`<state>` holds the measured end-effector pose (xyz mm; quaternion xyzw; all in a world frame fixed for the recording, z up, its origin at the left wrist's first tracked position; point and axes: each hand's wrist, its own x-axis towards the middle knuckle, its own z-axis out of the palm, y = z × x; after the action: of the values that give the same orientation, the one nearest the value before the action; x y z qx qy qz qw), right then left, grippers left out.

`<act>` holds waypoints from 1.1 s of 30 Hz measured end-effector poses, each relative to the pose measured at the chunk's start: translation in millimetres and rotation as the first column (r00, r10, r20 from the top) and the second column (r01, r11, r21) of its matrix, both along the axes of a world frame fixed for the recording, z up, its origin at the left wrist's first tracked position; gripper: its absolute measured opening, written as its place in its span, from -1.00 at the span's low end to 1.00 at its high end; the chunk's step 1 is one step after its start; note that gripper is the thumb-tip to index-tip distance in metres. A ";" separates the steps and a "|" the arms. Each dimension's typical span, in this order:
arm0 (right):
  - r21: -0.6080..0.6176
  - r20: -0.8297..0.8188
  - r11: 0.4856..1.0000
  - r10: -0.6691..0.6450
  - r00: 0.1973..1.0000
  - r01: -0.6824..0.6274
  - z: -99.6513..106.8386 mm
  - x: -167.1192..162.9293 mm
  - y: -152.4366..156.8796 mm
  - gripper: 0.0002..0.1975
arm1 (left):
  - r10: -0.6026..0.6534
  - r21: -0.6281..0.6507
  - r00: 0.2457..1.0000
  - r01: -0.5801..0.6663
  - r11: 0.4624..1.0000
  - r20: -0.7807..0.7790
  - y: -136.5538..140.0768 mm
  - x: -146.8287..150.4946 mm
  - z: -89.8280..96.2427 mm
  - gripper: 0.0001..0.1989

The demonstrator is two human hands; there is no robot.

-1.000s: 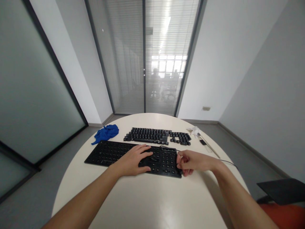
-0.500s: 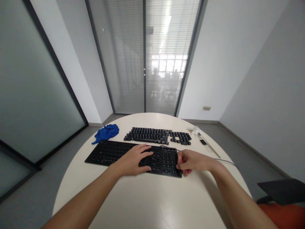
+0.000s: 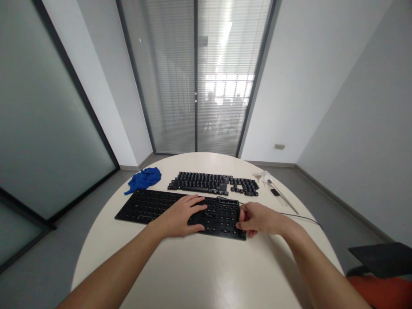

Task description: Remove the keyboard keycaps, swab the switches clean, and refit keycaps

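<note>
A black keyboard base (image 3: 157,205), its keycaps off and rows of small sockets showing, lies across the table in front of me. My left hand (image 3: 184,215) rests on its middle, palm down with fingers spread. At the right edge of the base is my right hand (image 3: 254,219), closed around that edge, the thumb on top near the number-pad sockets and the other fingers curled at the side. Whether a small part is also between those fingers is hidden. Behind the base, loose black keycaps (image 3: 202,181) lie set out in keyboard order, the number-pad group (image 3: 245,187) to the right.
A crumpled blue cloth (image 3: 144,179) lies at the table's left. On the right are a white tissue (image 3: 263,176), a thin stick-like tool (image 3: 283,197) and the cable (image 3: 302,216). Beyond the round white table (image 3: 199,274) stands a dark chair (image 3: 383,259) at lower right.
My right hand has shifted slightly left, its thumb now further over the base's right edge. The left hand and the base look the same.
</note>
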<state>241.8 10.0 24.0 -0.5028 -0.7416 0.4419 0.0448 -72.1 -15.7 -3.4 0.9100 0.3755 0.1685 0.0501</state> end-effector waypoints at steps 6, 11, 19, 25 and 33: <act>0.008 0.014 1.000 0.008 1.000 -0.008 0.1 -0.1 -1.0 -0.78 | -0.009 -0.008 1.000 0.010 1.000 0.029 0.3 -0.3 -1.0 -0.38; -0.051 -0.026 0.999 0.003 1.000 -0.004 5.5 -2.0 -2.2 -0.71 | -0.010 0.003 1.000 0.010 1.000 0.019 0.3 0.1 -1.6 -0.38; -0.204 -0.162 0.979 -0.039 0.986 0.005 5.3 0.7 1.0 -0.55 | -0.039 0.121 0.999 0.035 0.992 0.032 -6.3 10.5 5.4 -0.41; -0.212 -0.195 0.977 -0.033 0.980 -0.009 5.3 5.4 3.0 -0.52 | -0.244 0.290 0.969 0.246 0.925 -0.046 -19.7 53.6 12.6 -0.74; -0.154 -0.193 0.985 0.042 0.980 -0.072 9.6 8.8 0.7 -0.59 | -0.288 0.427 0.942 0.334 0.840 -0.171 -21.8 103.2 11.9 -0.82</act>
<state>250.6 10.6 33.6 -0.4391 -0.7103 0.5468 0.0616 31.1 -37.5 8.5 0.9527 0.1756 0.1946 -0.1540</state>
